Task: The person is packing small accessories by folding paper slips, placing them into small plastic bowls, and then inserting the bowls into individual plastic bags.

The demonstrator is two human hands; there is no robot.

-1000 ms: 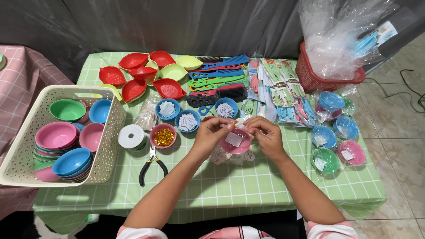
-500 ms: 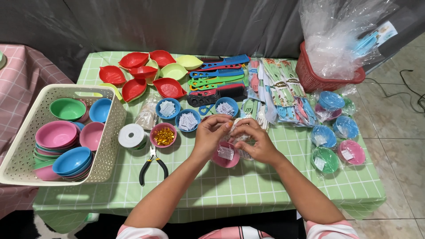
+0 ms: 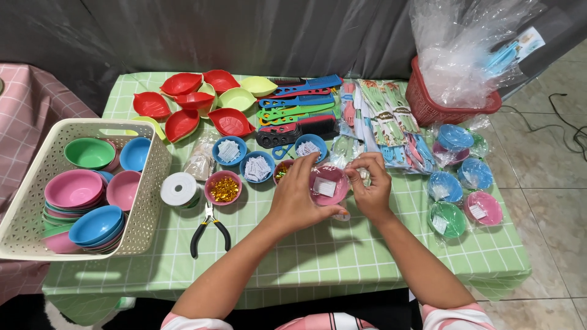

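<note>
Both hands are holding a pink bowl [image 3: 328, 184] in clear wrap just above the worktop [image 3: 318, 256]. The left hand [image 3: 298, 198] is cupping it from the side, its fingers [image 3: 304, 168] clamped over the rim. The right hand [image 3: 369, 184] is pinching the wrap at the bowl's other edge, fingers [image 3: 361, 164] closed together on it. A white slip is lying inside the bowl. Left of the fingers a cup of gold beads [image 3: 224, 187], a white spool [image 3: 179, 189] and pliers [image 3: 208, 229] are lying; right of them, wrapped bowls [image 3: 465, 195] are sitting.
</note>
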